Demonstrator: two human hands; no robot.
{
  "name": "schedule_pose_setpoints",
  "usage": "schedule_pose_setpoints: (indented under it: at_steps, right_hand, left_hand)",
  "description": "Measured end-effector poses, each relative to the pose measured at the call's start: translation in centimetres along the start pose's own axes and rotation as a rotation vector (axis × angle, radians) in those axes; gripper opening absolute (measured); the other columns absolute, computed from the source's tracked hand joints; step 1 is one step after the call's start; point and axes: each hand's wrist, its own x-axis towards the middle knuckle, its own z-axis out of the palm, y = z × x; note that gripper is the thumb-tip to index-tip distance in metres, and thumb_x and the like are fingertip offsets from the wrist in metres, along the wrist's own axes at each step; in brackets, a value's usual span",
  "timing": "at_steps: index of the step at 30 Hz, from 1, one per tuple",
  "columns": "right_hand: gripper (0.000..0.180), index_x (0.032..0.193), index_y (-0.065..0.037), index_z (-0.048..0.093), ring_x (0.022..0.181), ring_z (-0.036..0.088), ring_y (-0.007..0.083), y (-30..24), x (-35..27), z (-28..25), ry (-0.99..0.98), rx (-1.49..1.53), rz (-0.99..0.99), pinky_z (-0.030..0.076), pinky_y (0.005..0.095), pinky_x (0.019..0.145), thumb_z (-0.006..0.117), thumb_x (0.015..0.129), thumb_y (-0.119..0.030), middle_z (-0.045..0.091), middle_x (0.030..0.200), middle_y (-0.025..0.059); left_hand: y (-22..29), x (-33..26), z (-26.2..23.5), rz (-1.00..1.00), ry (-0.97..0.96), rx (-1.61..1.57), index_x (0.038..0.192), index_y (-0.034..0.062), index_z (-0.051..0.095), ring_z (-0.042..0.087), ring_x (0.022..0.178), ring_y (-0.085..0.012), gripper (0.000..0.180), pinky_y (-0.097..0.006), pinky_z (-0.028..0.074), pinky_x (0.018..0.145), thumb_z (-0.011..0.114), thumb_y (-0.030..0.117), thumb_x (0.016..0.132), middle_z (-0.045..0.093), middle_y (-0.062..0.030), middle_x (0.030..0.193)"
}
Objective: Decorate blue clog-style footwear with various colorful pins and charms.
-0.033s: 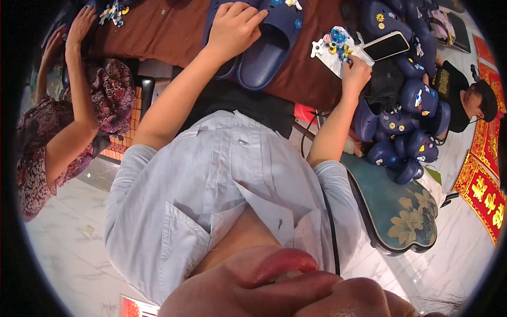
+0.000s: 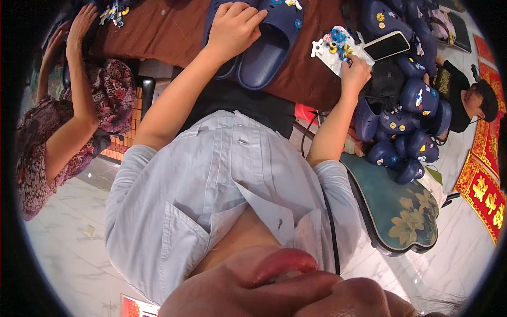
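On the brown tabletop ahead of me lies a pair of navy clogs [image 2: 264,57], with a few small charms near the toe of the right one. My left hand [image 2: 236,30] is closed over the left clog, its fingers bent and covering much of it. To the right, a pile of colourful shoe charms [image 2: 337,38] rests on a white sheet [image 2: 330,59]. The fingertips of my right hand [image 2: 356,75] pinch at the near edge of this pile, on a small dark charm that they partly hide.
A phone [image 2: 386,46] lies right of the charms. Decorated navy clogs [image 2: 418,96] are heaped further right, near a stool with a flower pattern [image 2: 393,203]. At left, another person's hands [image 2: 82,25] work near more charms [image 2: 117,15]. Someone in a black cap [image 2: 485,98] is far right.
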Motion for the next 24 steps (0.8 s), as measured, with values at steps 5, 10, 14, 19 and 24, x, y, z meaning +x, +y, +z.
schedule_pose_setpoints:
  at_steps: [5,10,14,19,24]
  right_hand:
    - [0.027,0.103,-0.014,0.075,0.1,0.061,0.0342,-1.0,-0.1,0.2,0.047,-0.072,0.019,0.045,0.0486,0.085,0.071,0.076,-0.01,0.069,0.1,0.0109]
    - [0.028,0.102,-0.013,0.075,0.098,0.062,0.0334,-1.8,-0.6,-0.2,0.071,0.025,0.001,0.046,0.0477,0.084,0.071,0.075,-0.007,0.067,0.098,0.0113]
    - [0.034,0.106,-0.009,0.073,0.088,0.065,0.0318,-1.5,-0.7,0.3,0.039,0.343,0.044,0.05,0.0433,0.079,0.07,0.074,0.002,0.065,0.095,0.0129]
    - [0.034,0.107,-0.004,0.071,0.078,0.065,0.0262,-3.4,-1.3,-1.0,0.17,0.497,0.068,0.052,0.0362,0.074,0.069,0.075,0.007,0.063,0.091,0.0118]
    - [0.031,0.106,0.001,0.069,0.078,0.065,0.018,-3.7,-1.6,-0.8,0.236,0.701,0.145,0.052,0.0302,0.073,0.067,0.077,0.011,0.068,0.091,0.0099]
  left_hand:
    - [-0.2,-0.1,0.0,-0.001,-0.007,0.001,0.11,0.0155,0.072,0.063,0.097,-0.0171,0.041,-0.038,0.046,0.087,0.074,0.012,0.07,0.066,0.0032,0.097]
    - [-0.2,-0.5,0.0,-0.017,-0.021,-0.006,0.111,0.0154,0.072,0.063,0.097,-0.0169,0.042,-0.037,0.046,0.087,0.074,0.012,0.07,0.067,0.0032,0.097]
    - [-0.2,-0.3,0.0,-0.011,-0.006,-0.011,0.111,0.0154,0.072,0.063,0.096,-0.0169,0.042,-0.037,0.046,0.086,0.074,0.012,0.069,0.067,0.0031,0.097]
    - [-0.3,-0.4,-0.2,-0.025,-0.03,-0.01,0.111,0.0153,0.072,0.063,0.096,-0.0171,0.044,-0.038,0.046,0.086,0.074,0.012,0.068,0.067,0.0031,0.097]
    - [-0.1,-0.3,-0.3,-0.021,-0.018,-0.031,0.112,0.0149,0.072,0.063,0.096,-0.0172,0.045,-0.038,0.045,0.086,0.074,0.012,0.067,0.067,0.0029,0.097]
